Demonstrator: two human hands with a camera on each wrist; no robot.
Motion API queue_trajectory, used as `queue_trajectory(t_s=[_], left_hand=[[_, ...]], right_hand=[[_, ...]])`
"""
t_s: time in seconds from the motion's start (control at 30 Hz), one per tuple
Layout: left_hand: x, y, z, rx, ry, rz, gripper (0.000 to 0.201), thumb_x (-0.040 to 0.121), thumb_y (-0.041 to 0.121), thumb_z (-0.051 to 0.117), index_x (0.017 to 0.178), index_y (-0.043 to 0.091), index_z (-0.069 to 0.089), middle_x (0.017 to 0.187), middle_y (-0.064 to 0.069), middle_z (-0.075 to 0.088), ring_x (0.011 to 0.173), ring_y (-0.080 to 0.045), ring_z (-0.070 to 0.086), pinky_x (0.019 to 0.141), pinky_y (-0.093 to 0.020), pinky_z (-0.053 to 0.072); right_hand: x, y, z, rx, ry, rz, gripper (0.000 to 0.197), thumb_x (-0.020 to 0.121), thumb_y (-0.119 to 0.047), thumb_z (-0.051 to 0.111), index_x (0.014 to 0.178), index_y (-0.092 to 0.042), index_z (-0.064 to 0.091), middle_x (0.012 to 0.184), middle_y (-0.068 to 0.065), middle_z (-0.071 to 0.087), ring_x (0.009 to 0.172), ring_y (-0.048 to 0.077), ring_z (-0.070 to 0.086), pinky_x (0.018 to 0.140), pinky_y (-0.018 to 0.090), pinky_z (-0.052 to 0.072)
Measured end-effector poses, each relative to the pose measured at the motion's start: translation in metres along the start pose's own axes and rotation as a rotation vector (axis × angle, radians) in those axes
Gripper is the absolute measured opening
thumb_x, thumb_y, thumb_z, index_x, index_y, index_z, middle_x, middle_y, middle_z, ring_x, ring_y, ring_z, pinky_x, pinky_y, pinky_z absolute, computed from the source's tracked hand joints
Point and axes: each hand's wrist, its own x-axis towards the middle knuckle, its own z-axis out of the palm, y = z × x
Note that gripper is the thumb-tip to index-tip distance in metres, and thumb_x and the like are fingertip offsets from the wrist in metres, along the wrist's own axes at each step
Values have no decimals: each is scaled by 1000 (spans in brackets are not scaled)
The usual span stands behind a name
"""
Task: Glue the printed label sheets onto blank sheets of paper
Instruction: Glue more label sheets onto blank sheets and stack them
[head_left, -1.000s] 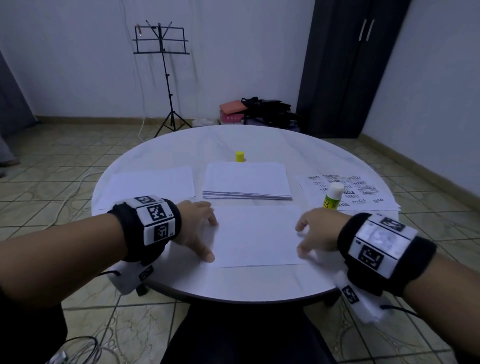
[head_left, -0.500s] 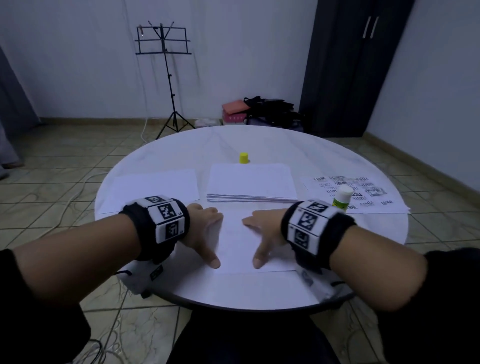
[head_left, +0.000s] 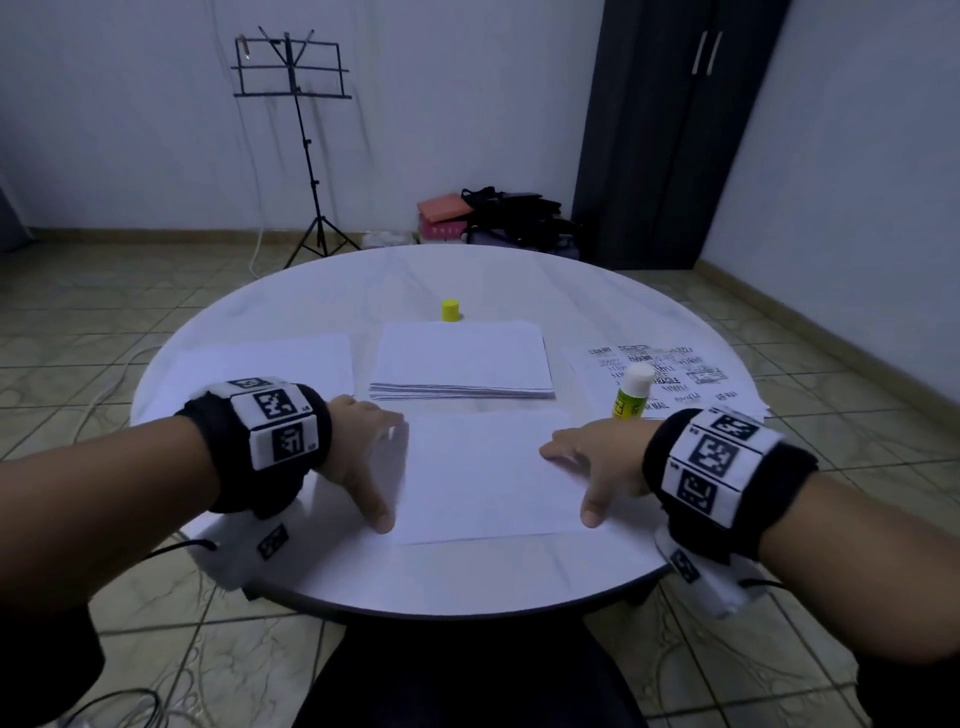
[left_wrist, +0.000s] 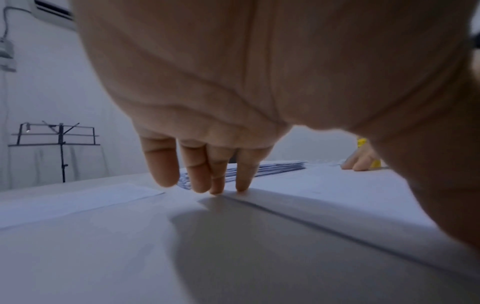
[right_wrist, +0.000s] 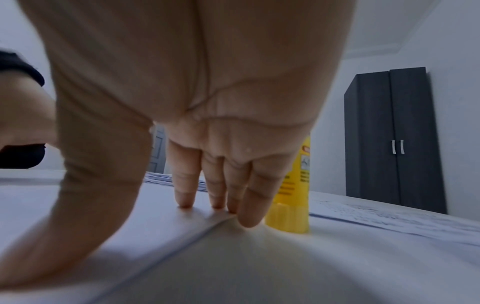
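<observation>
A blank white sheet (head_left: 483, 473) lies flat near the front of the round white table (head_left: 467, 577). My left hand (head_left: 363, 457) rests with straight fingers on the sheet's left edge, fingertips (left_wrist: 218, 189) touching the paper. My right hand (head_left: 587, 467) presses straight fingers (right_wrist: 215, 197) on the sheet's right edge. A stack of blank paper (head_left: 462, 364) sits behind the sheet. The printed label sheets (head_left: 670, 379) lie at the right. An uncapped glue stick (head_left: 631, 392) stands upright just beyond my right hand, yellow body (right_wrist: 291, 197).
The glue stick's yellow cap (head_left: 450, 310) stands behind the stack. Another white sheet (head_left: 270, 364) lies at the left. Beyond the table are a music stand (head_left: 296, 130), bags (head_left: 514, 213) on the floor and a dark wardrobe (head_left: 670, 130).
My right hand swept left across the sheet to its middle, then slid back to the right edge. The left hand stayed on the left edge.
</observation>
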Motion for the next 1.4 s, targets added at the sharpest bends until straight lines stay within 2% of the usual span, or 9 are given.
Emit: queue_trajectory(t_s=[0.2,0.3,0.4,0.53,0.7,0.8,1.0,1.17,1.4], left_hand=[[-3,-1,-5,-648,19,-62,116,58,43,85,150,28,16,139,-3,44,124,-22,48,100,-27,40],[-6,-1,1,-1089,108,-87,71,76,-1,73,135,25,43,95,-10,54,82,-23,58,72,-32,50],[-16,3,9,-1154,106,-28,41,80,-19,56,106,12,62,85,-11,60,70,-22,59,65,-30,55],[-25,-2,6,-846,231,65,45,82,0,68,100,40,61,65,9,61,59,-5,57,61,-7,46],[-32,-27,-4,-918,379,127,59,80,1,71,119,42,55,79,9,71,71,-1,63,76,-14,50],[-17,-39,-15,-1005,456,112,70,80,-3,70,131,39,48,97,-9,73,89,-22,68,91,-31,52],[45,-43,-46,-908,557,-34,49,84,2,65,129,21,57,112,-3,63,94,-21,60,82,-26,47],[78,-29,-68,-558,314,-121,69,90,34,62,148,14,30,151,-6,34,138,-22,35,108,-26,28],[107,-21,-65,-346,36,-193,145,56,61,81,149,16,-20,157,-11,21,142,-31,26,113,-44,27]], right_hand=[[-2,-3,8,78,48,13,78,83,-14,69,147,-24,27,150,-6,31,131,21,39,99,30,41],[-6,-5,11,111,76,20,73,84,-11,66,146,-25,31,147,-6,32,122,20,46,76,24,41],[-8,-6,14,183,85,55,64,80,-10,68,136,-26,43,129,-7,39,102,17,50,70,23,43],[-10,-8,12,416,139,99,45,82,-18,66,124,-27,53,104,-9,45,90,12,47,65,18,40],[11,-12,-4,796,223,161,12,89,-21,61,100,-18,63,95,-3,54,63,6,42,52,14,32],[24,-17,-18,1034,314,283,22,84,-23,66,73,-12,50,75,4,47,57,15,41,49,24,29],[63,-27,-59,1021,448,327,41,88,-19,60,124,-1,53,122,14,58,106,28,56,77,27,41],[91,-24,-69,800,363,387,46,80,-24,69,121,-7,57,130,13,54,120,29,52,97,33,44],[108,-16,-66,455,251,409,73,68,-40,80,125,-9,47,127,5,57,112,26,58,96,36,48]])
